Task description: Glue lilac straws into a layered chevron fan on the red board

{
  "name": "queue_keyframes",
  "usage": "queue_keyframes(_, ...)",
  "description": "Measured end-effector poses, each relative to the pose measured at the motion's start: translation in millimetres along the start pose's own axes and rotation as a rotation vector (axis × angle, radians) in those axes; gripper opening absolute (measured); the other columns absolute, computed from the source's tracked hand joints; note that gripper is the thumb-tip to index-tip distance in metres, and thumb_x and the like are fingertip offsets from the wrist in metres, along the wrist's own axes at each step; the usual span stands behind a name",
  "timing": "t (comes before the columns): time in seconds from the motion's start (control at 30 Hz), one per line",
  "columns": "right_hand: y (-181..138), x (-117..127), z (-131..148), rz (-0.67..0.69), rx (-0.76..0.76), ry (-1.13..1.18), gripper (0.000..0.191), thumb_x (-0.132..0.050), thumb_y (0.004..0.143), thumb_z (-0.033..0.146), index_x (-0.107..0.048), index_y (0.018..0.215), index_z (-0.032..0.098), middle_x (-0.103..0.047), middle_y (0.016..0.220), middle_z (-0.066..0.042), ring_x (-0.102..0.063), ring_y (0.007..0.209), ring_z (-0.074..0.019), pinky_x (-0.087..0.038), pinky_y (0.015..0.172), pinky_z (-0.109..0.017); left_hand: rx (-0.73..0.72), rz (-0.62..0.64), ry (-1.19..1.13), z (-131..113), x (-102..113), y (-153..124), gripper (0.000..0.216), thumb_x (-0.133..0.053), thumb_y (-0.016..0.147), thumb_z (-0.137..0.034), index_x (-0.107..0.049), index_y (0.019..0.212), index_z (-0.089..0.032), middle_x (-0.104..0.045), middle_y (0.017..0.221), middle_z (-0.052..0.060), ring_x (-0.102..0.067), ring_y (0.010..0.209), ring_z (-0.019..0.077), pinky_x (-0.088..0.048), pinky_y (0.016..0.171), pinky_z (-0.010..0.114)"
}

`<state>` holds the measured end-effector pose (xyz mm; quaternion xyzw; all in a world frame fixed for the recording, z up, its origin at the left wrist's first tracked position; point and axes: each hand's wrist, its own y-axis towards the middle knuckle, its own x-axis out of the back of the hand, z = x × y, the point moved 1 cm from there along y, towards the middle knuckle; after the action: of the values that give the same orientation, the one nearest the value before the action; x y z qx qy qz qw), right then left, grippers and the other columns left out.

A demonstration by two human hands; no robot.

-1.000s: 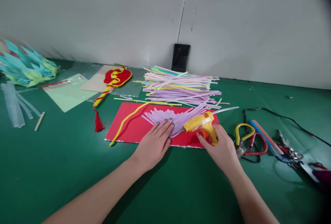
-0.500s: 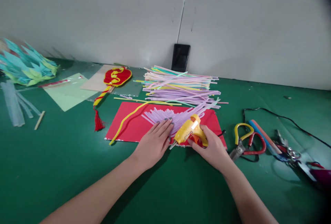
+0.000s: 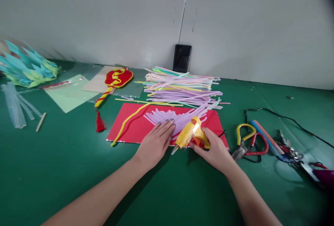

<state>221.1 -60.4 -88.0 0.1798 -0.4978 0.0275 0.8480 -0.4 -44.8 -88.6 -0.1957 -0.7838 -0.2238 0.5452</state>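
Observation:
My right hand point(image 3: 215, 151) is closed round a yellow hot glue gun point(image 3: 190, 133), whose nozzle points down and left at the front edge of a red card point(image 3: 130, 126). My left hand point(image 3: 155, 142) lies flat with fingers stretched out on a fan of lilac straws point(image 3: 180, 117) laid on that card. A long yellow straw point(image 3: 127, 121) curves across the card's left part.
A heap of pastel straws point(image 3: 182, 86) lies behind the card, with a black phone point(image 3: 182, 58) leaning on the wall. Scissors and pliers point(image 3: 247, 142) and a black cable point(image 3: 287, 119) lie right. A red-and-yellow ornament point(image 3: 117, 78), glue sticks point(image 3: 15, 106) and teal paper leaves point(image 3: 26, 67) lie left.
My right hand swung the glue gun from lying on the straws, nozzle left, to tilted down at the card's front edge, and moved slightly left. The left hand stayed put.

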Motion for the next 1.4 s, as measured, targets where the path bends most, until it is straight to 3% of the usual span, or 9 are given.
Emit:
queue_keyframes(0.27, -3.5, 4.0, -10.3, -0.248, -0.1, -0.074, 0.058, -0.053, 0.077, 0.06, -0.05, 0.113, 0.014, -0.064, 0.099, -0.016, -0.063, 0.089, -0.0281, -0.053, 0.072, -0.041, -0.023, -0.054, 0.001, 1.7, -1.8, -1.2, 0.042, -0.034, 0.094, -0.02, -0.041, 0.135, -0.017, -0.039, 0.145, 0.005, -0.035, 0.134, 0.0167, -0.031, 0.111, 0.039)
queue_keyframes(0.47, -8.3, 13.8, -1.2, -0.32, -0.053, -0.142, 0.055, -0.053, 0.079, 0.056, -0.047, 0.114, 0.013, -0.061, 0.099, -0.017, -0.06, 0.094, -0.0299, -0.052, 0.074, -0.042, -0.029, -0.065, 0.001, 0.4, -0.2, -1.1, 0.042, -0.034, 0.093, -0.018, -0.041, 0.135, -0.018, -0.04, 0.144, 0.005, -0.035, 0.133, 0.0162, -0.032, 0.111, 0.038)
queue_keyframes(0.87, -7.3, 6.1, -9.0, -0.215, -0.057, -0.337, 0.04, -0.051, 0.083, 0.042, -0.056, 0.111, 0.014, -0.064, 0.098, -0.011, -0.064, 0.077, -0.0212, -0.052, 0.056, -0.029, -0.013, -0.036, 0.01, 0.6, -0.8, -1.2, 0.043, -0.035, 0.093, -0.021, -0.039, 0.136, -0.016, -0.036, 0.146, 0.004, -0.032, 0.135, 0.0156, -0.029, 0.112, 0.038)
queue_keyframes(1.4, -8.8, 7.2, -9.3, -0.187, -0.04, -0.276, 0.037, -0.049, 0.084, 0.033, -0.057, 0.116, 0.015, -0.064, 0.103, -0.013, -0.064, 0.084, -0.0236, -0.054, 0.066, -0.034, -0.003, -0.027, -0.01, -0.4, 0.8, -0.2, 0.043, -0.034, 0.093, -0.021, -0.04, 0.136, -0.018, -0.036, 0.146, 0.004, -0.032, 0.135, 0.0158, -0.029, 0.112, 0.038)
